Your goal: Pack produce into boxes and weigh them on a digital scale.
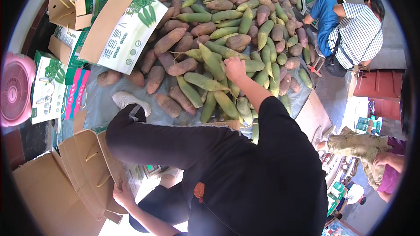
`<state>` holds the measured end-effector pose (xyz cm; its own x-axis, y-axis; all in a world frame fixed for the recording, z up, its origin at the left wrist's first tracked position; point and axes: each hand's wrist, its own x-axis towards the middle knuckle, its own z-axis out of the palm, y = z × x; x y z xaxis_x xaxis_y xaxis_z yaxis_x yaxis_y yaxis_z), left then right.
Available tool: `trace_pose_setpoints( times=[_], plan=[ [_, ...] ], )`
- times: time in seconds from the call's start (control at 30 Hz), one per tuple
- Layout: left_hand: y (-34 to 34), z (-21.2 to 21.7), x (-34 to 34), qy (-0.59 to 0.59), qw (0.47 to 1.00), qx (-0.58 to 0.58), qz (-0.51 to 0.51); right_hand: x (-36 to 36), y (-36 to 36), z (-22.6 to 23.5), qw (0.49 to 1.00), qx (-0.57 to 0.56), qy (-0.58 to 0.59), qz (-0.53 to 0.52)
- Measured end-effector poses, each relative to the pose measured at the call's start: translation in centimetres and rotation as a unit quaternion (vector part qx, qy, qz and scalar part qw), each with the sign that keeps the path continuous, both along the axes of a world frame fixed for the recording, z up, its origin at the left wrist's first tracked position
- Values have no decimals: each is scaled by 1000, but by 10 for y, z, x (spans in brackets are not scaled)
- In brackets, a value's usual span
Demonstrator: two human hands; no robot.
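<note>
Shoots: we see a wide heap of green and brown bamboo shoots (227, 30) on a grey sheet (98, 98), filling the upper middle of the view
Right hand: our right hand (235, 69) reaches out into the heap, fingers curled down onto a green shoot (212, 61); we cannot tell how firmly it grips
Left hand: our left hand (124, 194) sits low at the left, fingers closed on the edge of a folded brown carton (87, 166)
Body: our black-clad knee (144, 137) and torso block the near part of the heap
Shoe: a white shoe (130, 101) rests on the sheet just beside the nearest brown shoots
Boxes: open printed cartons (118, 26) lie against the heap's left edge
Fan: a pink fan (15, 88) stands at far left
Others: a person in a striped shirt (358, 30) crouches past the heap at upper right; another holds a shoot (356, 144) at right
</note>
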<state>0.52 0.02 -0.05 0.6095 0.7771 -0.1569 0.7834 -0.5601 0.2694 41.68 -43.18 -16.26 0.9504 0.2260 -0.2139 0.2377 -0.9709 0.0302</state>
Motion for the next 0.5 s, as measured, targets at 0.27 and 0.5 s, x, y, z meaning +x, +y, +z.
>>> trace_pose_setpoints(
  times=[0.27,0.5],
  plan=[
    [0,0,3,25,1000,2,0,14,-5,-28,989,-131,72,22],
    [-3,6,5,34,999,-23,24,19,-8,-27,986,-118,113,-19]
  ],
)
